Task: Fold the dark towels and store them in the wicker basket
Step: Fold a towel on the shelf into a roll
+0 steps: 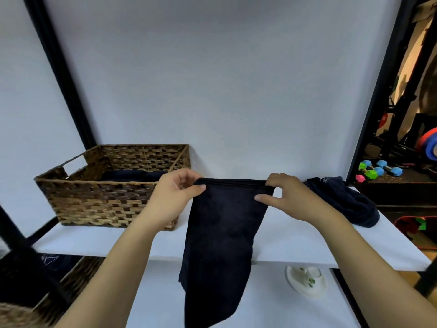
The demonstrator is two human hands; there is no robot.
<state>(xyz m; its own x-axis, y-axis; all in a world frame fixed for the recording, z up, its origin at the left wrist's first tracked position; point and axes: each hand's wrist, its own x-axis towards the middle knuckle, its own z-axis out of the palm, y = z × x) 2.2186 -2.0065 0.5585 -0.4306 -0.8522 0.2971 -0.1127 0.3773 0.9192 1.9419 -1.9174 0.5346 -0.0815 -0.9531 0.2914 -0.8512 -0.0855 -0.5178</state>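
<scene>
A dark navy towel (220, 237) hangs in the air over the white shelf (99, 240), doubled along its top edge. My left hand (176, 192) pinches the top left corner. My right hand (286, 197) pinches the top right corner. The towel's lower end drops below the shelf's front edge. To the left stands the wicker basket (111, 200), with folded dark towels (132, 175) lying inside. Another dark towel (347, 202) lies crumpled on the shelf at the right, behind my right hand.
Black frame posts (63, 74) run up on both sides of the shelf. On a lower white surface sits a white ceramic piece with green marks (306, 281). A second wicker basket (68, 287) sits lower left. Dumbbells (378, 170) lie on the floor at the right.
</scene>
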